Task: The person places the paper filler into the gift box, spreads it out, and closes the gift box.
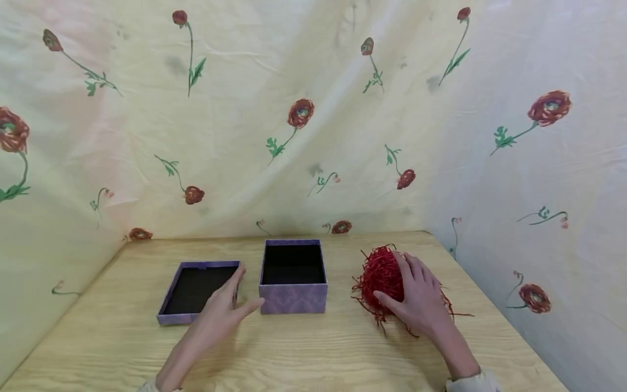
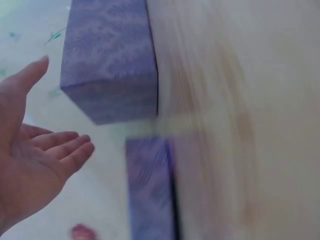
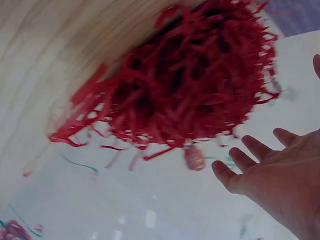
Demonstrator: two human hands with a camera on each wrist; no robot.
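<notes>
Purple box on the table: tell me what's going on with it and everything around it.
A person has both hands out over a wooden table. The right hand reaches, open, at a heap of red paper shreds. The left hand is open too, near the purple box and the shallow lid. The box is uncovered, and no shreds show inside it.

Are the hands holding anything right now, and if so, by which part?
Nothing is held: the left hand is outstretched near the purple box, and the right hand is spread beside the red shreds, gripping none.
</notes>
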